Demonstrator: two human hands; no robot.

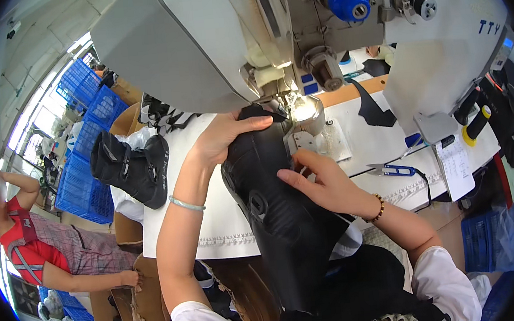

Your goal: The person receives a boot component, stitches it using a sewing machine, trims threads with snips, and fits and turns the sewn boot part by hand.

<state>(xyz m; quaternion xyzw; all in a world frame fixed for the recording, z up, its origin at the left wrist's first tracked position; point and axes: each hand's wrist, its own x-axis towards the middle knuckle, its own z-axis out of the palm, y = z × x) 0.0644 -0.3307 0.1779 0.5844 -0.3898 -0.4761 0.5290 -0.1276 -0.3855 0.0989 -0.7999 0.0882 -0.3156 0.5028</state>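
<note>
A black boot upper (275, 220) stretches from my lap up to the sewing machine's lit needle area (301, 110). My left hand (221, 138) grips its far end, thumb lying across the top and the other fingers mostly hidden behind it. On the upper's right edge, just below the needle area, my right hand (317, 179) pinches the material between thumb and fingers. The near part of the upper drapes in loose folds over my lap. A finished-looking black boot (131, 166) with straps lies left of my left hand.
The white machine body (445, 62) arches over the white table (214, 226). To the right lie blue-handled thread snips (394, 170), a notepad (454, 166) and a black thread spool (476, 126). Blue crates (83, 189), cardboard boxes (138, 308) and a person in red (42, 243) are at the left.
</note>
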